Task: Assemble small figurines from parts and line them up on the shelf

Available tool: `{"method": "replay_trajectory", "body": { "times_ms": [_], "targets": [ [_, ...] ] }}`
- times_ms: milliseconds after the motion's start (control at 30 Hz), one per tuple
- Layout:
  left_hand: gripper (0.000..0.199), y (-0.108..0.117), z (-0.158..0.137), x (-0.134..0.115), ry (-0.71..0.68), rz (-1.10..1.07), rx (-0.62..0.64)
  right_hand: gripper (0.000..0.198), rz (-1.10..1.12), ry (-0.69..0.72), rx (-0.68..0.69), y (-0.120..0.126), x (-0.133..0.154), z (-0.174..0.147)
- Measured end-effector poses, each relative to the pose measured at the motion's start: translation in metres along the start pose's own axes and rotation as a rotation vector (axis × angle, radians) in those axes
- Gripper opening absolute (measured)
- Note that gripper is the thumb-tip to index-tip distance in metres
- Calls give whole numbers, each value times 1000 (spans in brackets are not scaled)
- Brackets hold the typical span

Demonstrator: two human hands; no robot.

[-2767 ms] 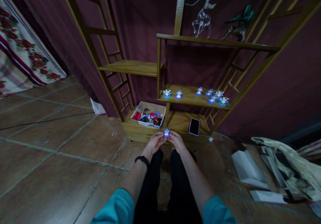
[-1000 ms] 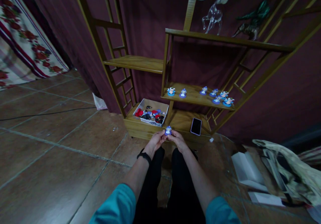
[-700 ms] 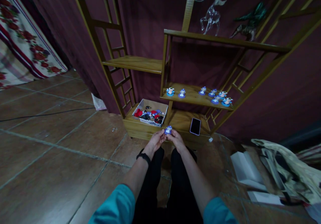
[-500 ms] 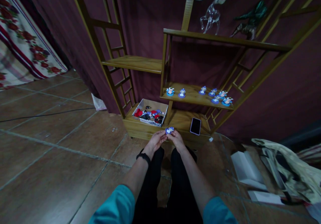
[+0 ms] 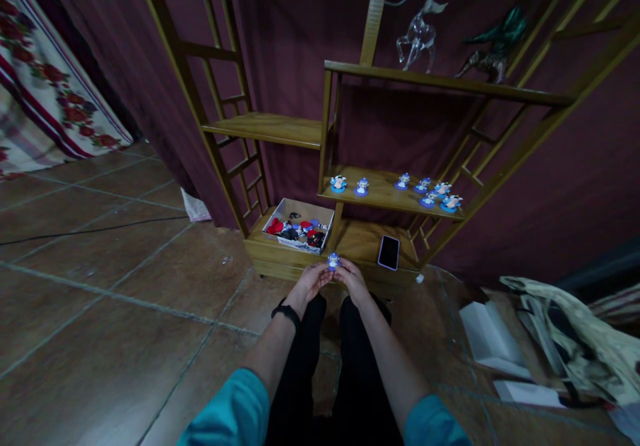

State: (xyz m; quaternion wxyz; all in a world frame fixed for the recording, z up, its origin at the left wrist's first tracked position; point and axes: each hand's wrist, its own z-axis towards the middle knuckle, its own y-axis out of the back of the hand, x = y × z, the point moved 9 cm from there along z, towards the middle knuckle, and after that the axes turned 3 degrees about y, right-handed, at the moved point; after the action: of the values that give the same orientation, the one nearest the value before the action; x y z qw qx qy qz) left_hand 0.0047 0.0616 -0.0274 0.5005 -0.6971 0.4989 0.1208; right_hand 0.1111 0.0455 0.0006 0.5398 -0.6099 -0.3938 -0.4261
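Note:
A small purple-and-white figurine (image 5: 333, 261) stands upright between my fingertips, in front of the low cabinet. My left hand (image 5: 313, 279) grips it from the left, and my right hand (image 5: 352, 279) from the right; both are closed on its lower part. Just beyond, an open cardboard box (image 5: 327, 227) holds a jumble of red, black and purple pieces. On the shelf above, several like figurines stand, among them a purple one (image 5: 361, 187) and a blue-based one (image 5: 339, 184) at the left end.
A phone (image 5: 389, 252) lies on the lower shelf (image 5: 357, 239) to the right. Above are a clear deer ornament (image 5: 419, 36) and a dark green-brown ornament (image 5: 495, 49). White boxes (image 5: 490, 339) and a cream bag (image 5: 575, 326) lie on the floor at right. A black cable (image 5: 95, 229) crosses the tiles.
Between my hands the figurine has gone from tilted to upright, its front now toward me. Both hands stay nearly in place, and the view has shifted slightly.

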Motion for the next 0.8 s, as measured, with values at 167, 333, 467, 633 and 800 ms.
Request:
{"method": "replay_trajectory", "body": {
  "times_ms": [167,333,467,633,800],
  "targets": [
    [6,-2,-5,1,32,37,6,40,12,-23,-51,4,-1,-3],
    [6,-4,-9,2,38,53,19,38,7,-25,-36,7,-2,-4],
    [6,-7,-11,4,33,64,33,41,14,-34,-6,9,-2,-5],
    [8,-11,-13,4,5,54,67,37,47,-26,-6,8,4,-10],
    [16,-16,-15,3,-10,63,103,36,80,-27,-39,8,4,-11]
  ]
}}
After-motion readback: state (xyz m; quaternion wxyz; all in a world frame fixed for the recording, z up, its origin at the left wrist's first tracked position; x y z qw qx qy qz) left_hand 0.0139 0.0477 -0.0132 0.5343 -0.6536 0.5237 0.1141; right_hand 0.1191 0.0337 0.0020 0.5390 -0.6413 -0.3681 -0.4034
